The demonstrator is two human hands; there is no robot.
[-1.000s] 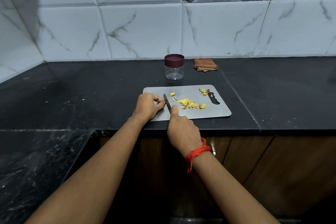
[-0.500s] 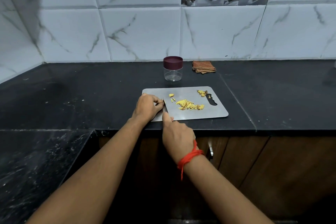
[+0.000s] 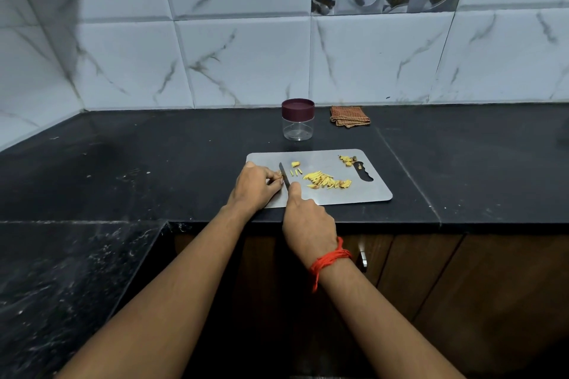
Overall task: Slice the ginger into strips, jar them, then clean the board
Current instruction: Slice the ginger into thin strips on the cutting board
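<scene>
Two hands meet at the board's (image 3: 354,194) left end: left hand (image 3: 255,186) pinching ginger (image 3: 279,176) in curled fingers, right hand (image 3: 308,221) gripping the knife (image 3: 284,177). The blade runs near-to-far, tip far.

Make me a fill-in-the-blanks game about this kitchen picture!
The right hand holds a ____ on the cutting board.
The jar has a dark ____ on top.
The left hand pinches a ginger piece; the cut strips lie to its ____.
Missing words: knife, lid, right.
</scene>
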